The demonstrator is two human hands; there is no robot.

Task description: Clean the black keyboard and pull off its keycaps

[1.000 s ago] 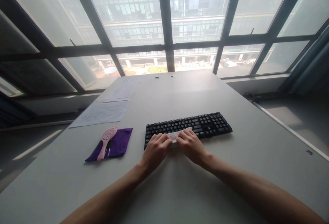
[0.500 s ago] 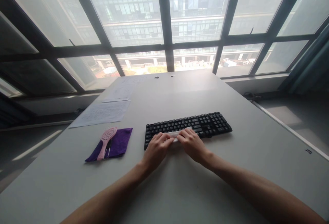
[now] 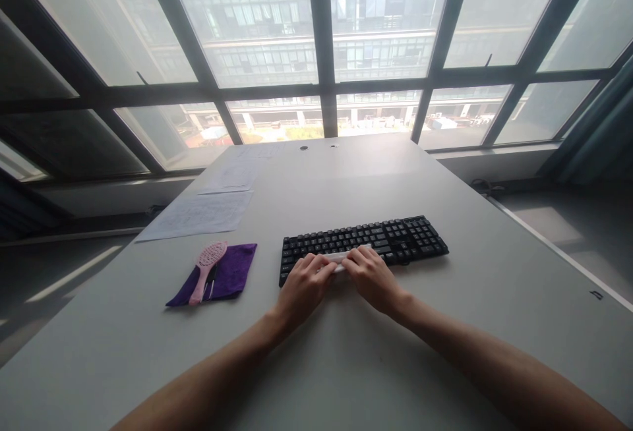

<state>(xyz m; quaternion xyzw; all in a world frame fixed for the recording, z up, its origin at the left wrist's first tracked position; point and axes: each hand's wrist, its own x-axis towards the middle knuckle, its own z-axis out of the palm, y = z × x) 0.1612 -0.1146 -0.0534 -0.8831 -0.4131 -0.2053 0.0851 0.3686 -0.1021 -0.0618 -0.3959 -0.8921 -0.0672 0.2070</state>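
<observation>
A black keyboard [image 3: 395, 238] lies across the middle of the grey table [image 3: 346, 365]. My left hand [image 3: 302, 289] and my right hand [image 3: 372, 277] rest side by side at its near edge, fingers curled. Between them they pinch a small folded white piece, a wipe or paper [image 3: 342, 258], pressed flat on the lower keys. Most of that white piece is hidden under my fingers.
A pink hairbrush [image 3: 206, 268] and a thin dark object lie on a purple cloth [image 3: 232, 273] left of the keyboard. Printed sheets [image 3: 200, 213] sit farther back on the left. Large windows stand beyond the table's far edge.
Both hands stay on the white piece at the keyboard's near edge, with only slight finger shifts. The view has drifted a little.
</observation>
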